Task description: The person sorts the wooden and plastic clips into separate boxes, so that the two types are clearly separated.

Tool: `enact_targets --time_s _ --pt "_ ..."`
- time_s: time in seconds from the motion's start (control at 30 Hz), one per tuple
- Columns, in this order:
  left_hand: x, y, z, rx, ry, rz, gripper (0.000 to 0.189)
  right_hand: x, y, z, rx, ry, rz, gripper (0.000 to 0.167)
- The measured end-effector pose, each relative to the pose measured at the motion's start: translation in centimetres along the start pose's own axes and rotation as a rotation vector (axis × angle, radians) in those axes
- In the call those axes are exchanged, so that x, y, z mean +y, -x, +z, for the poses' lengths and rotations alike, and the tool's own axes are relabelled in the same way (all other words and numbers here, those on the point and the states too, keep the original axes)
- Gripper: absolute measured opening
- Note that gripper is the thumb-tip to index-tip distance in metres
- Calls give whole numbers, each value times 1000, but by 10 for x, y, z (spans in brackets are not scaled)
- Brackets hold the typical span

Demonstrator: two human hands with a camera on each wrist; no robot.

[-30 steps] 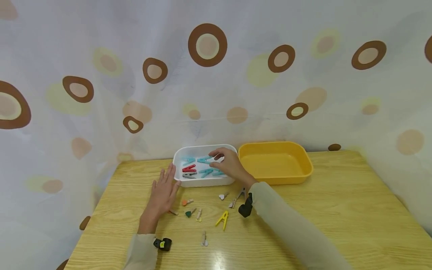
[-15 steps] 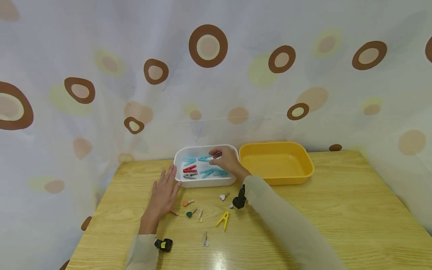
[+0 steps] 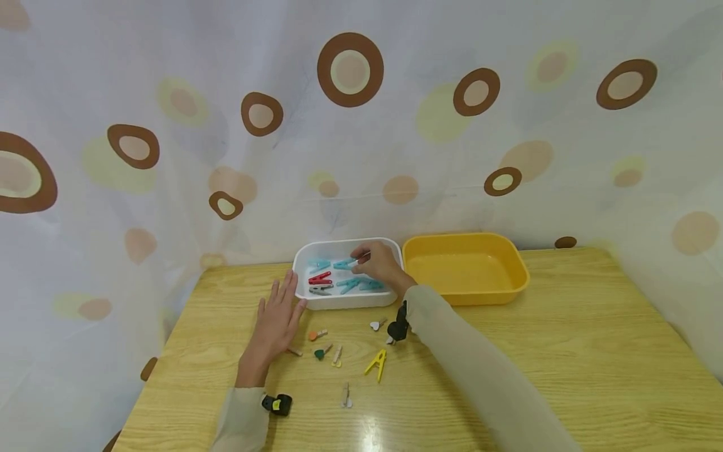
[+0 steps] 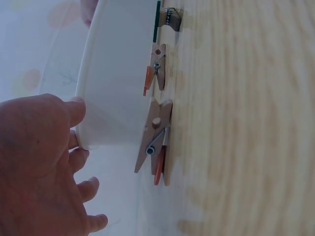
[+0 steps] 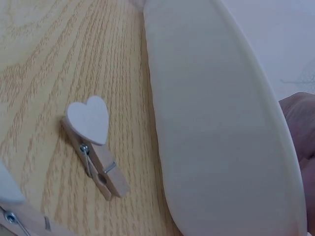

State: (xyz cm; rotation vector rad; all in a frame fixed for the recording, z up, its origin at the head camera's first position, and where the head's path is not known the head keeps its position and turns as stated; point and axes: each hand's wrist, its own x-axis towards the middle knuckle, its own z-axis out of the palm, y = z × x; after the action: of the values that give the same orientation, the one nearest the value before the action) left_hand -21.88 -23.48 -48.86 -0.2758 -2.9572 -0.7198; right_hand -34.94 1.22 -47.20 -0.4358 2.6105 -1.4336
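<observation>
My right hand (image 3: 380, 260) reaches into the white plastic tray (image 3: 350, 303), thumb and index finger pinching the end of a light-blue clothespin (image 3: 342, 265). Several more light-blue clothespins, a red clothespin (image 3: 320, 280) and a grey one (image 3: 321, 288) lie on the tray's floor. Against the left end of the tray rests my left hand (image 3: 277, 323), its fingers extended and its thumb near the front corner. In the left wrist view its fingertips are at the rim. The right wrist view shows the tray's outer wall (image 5: 216, 123), which hides most of the right hand.
Small wooden clothespins lie before the tray, including an orange one (image 3: 317, 335), a green one (image 3: 323, 352) and a white-heart one (image 5: 88, 120). A yellow plastic clothespin (image 3: 377, 365) is nearer the front. A yellow tray (image 3: 465, 299) stands right of the white one.
The right hand's thumb and index finger have drawn closer together around the light-blue clothespin, and its forearm has shifted slightly left. The left hand stays at the tray's end.
</observation>
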Motion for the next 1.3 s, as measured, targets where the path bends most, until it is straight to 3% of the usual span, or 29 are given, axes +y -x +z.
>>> enact_targets --time_s 0.4,0.6,0.77,0.93,1.3 --pt "4 1 -2 2 5 -1 63 2 1 -4 -15 -17 -35 29" --pt "1 -1 -1 -10 3 0 64 -2 12 -15 -32 -40 -139 29" --pt "-1 -2 0 -10 1 -3 64 -3 28 -25 -47 -60 -208 30" --pt "-1 -1 -1 -21 1 -7 65 -2 51 -34 -41 -72 -212 27" --pt "1 1 -1 -10 -4 3 65 -6 105 -44 90 -94 -261 26"
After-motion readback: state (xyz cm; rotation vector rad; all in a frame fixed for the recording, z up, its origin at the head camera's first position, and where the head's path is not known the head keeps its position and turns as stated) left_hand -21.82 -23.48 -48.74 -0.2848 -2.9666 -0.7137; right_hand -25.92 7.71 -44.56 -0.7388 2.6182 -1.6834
